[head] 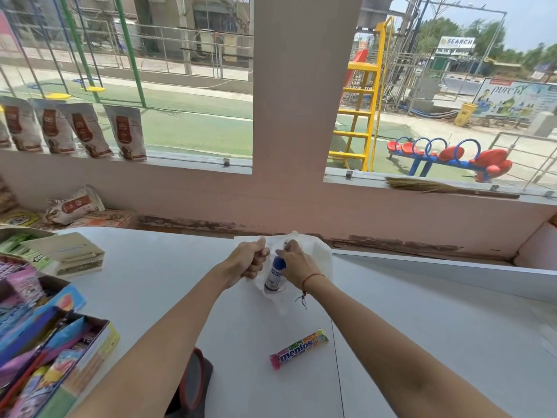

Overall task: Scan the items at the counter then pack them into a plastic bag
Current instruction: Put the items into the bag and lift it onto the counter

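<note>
**At the counter: bottle between two hands, candy roll waiting**

Nearest the camera, at the lower edge of the white laminate counter (pixel 168 285), lies a dark handheld device with a red rim (pixel 193 384), partly hidden under the left forearm. Just beyond it, between the two forearms and touching neither, a rainbow-coloured Mentos candy roll (pixel 298 349) lies flat on the counter, angled up to the right.

Farther out, both hands meet over a thin white plastic bag (pixel 319 254) spread on the counter. The left hand (pixel 248 262) is closed in a fist around the bag's left edge. The right hand (pixel 294 260), a red thread at its wrist, is closed on the blue cap of a small white bottle with a blue top (pixel 275 277). That bottle stands roughly upright in the gap between the two hands, with the bag's film around and behind it; whether it is fully inside the bag I cannot tell.

To the left, colourful cardboard display boxes of sweets (pixel 45 342) crowd the counter edge. Beyond, brown-and-white standing pouches (pixel 75 131) line the window ledge, and a straw broom (pixel 437 188) lies on the right sill.
</note>
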Available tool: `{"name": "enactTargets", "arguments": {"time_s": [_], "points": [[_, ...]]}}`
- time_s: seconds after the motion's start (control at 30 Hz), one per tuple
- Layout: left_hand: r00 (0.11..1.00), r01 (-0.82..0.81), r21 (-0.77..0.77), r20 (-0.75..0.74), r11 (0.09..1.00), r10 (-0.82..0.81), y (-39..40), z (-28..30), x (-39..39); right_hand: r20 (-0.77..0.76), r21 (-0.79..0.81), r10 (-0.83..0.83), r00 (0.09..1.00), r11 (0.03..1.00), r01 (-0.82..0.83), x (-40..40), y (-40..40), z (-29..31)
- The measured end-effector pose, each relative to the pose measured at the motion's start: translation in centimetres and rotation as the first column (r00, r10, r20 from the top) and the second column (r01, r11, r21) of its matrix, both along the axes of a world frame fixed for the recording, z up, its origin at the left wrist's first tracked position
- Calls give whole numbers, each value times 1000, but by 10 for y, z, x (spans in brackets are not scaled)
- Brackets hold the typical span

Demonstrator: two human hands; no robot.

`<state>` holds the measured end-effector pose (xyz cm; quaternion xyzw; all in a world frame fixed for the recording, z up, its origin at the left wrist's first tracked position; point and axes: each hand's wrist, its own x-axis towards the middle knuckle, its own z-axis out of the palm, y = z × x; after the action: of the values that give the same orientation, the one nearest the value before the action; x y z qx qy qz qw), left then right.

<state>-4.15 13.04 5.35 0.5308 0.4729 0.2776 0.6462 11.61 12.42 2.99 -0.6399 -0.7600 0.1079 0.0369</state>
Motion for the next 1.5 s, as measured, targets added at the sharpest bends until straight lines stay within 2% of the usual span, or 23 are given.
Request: {"name": "enactTargets", "arguments": {"time_s": [0.07, 0.13, 0.17, 0.2, 0.23, 0.3, 0.33, 0.4, 0.5, 0.57, 0.63, 0.7, 0.8, 0.97, 1.03, 1.1, 1.17, 1.2, 1.23, 1.3, 1.37, 1.43, 1.5], "points": [[1000, -17, -3, 7, 1000, 17, -3, -1, -2, 7, 180, 6, 1000, 984, -7, -3, -11, -4], [999, -38, -19, 2, 999, 38, -7, -5, -2, -23, 374, 195, 980, 911, -173, -4, -32, -2], [999, -45, -14, -13, 999, 45, -8, -4, -2, -16, 370, 329, 944, 879, -300, -2, -42, 0], [999, -44, -17, -24, 999, 44, -12, -7, -1, -17, 250, 434, 901, 874, -416, 3, -56, -2], [999, -44, -23, -27, 999, 43, -14, -8, 0, -5, 30, 484, 875, 875, -483, 7, -68, -4], [999, -46, -35, -26, 998, 45, -20, -13, 2, 154, -376, 525, 837, 815, -442, 13, -88, -18], [998, -51, -36, -27, 998, 50, -22, -14, 3, 231, -439, 546, 805, 797, -415, 15, -95, -26], [998, -65, -31, -30, 997, 64, -26, -15, 5, 294, -406, 551, 781, 812, -420, 18, -103, -37], [996, -81, -26, -34, 996, 81, -28, -15, 5, 126, -262, 425, 896, 886, -383, 27, -97, -28], [995, -100, -14, -31, 995, 99, -30, -15, 5, -109, -155, 242, 964, 954, -257, 33, -87, -11], [992, -125, -5, -31, 992, 125, -31, -15, 4, -251, -62, 61, 966, 995, -79, 34, -73, 3], [988, -151, -1, -29, 989, 151, -32, -15, 5, -305, -44, -133, 943, 991, 126, 31, -55, 10], [986, -165, 3, -37, 986, 165, -32, -15, 6, -347, -181, -409, 844, 912, 368, 19, -32, 12], [986, -161, -3, -53, 987, 160, -32, -12, 7, -302, -160, -455, 838, 891, 426, 1, -6, 9], [983, -174, -1, -60, 985, 173, -33, -13, 6, -313, -91, -429, 847, 901, 423, 2, -4, 4], [981, -187, -3, -63, 982, 186, -33, -15, 5, -265, 143, -307, 914, 925, 352, 8, -14, 1], [979, -195, -9, -63, 981, 194, -33, -17, 5, -90, 463, -164, 982, 867, 187, 19, -28, -7], [978, -201, -15, -63, 979, 200, -33, -18, 6, -16, 568, -178, 984, 808, 156, 25, -35, -11], [976, -209, -19, -62, 978, 207, -34, -18, 7, -35, 601, -233, 972, 772, 207, 31, -41, -13], [972, -231, -20, -54, 973, 229, -35, -18, 9, -231, 459, -409, 883, 754, 469, 39, -50, -14], [955, -292, -7, -51, 957, 291, -35, -16, 13, -437, 71, -559, 705, 760, 646, 44, -50, -13], [921, -388, 6, -29, 921, 388, -32, -13, 17, -574, -285, -625, 529, 758, 587, 48, -48, -4], [888, -460, 6, 15, 888, 460, -28, -7, 21, -617, -353, -632, 468, 755, 553, 51, -48, 8]]}}
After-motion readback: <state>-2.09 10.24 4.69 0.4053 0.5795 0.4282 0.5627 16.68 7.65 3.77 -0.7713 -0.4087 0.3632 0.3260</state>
